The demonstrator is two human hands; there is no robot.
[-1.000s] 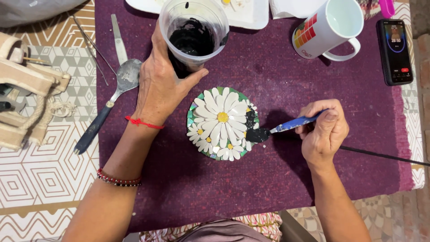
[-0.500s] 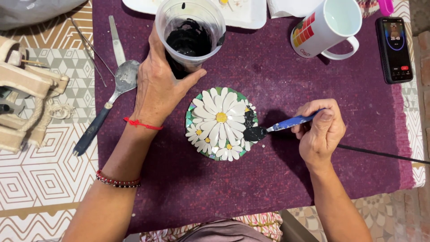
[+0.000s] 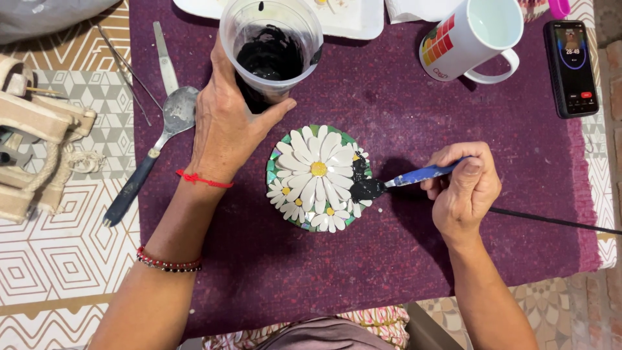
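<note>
A round mosaic piece (image 3: 319,177) with white daisy petals, yellow centres and green edge tiles lies on a purple mat (image 3: 389,259). My right hand (image 3: 465,190) holds a blue-handled palette knife (image 3: 414,176). Its black-coated tip rests on the mosaic's right edge, beside a black smear. My left hand (image 3: 227,126) is wrapped around a clear plastic cup (image 3: 271,48) of black paste, just above and left of the mosaic.
A white mug (image 3: 476,39) and a phone (image 3: 571,66) sit at the upper right. A spoon with a dark handle (image 3: 152,155), a metal blade and thin wire tools lie at the left. A white tray (image 3: 343,19) is behind the cup. Rope-handled canvas items sit far left.
The knife tip has slid slightly up and left along the mosaic's right edge. The left hand and cup stay put; the view shifted a little.
</note>
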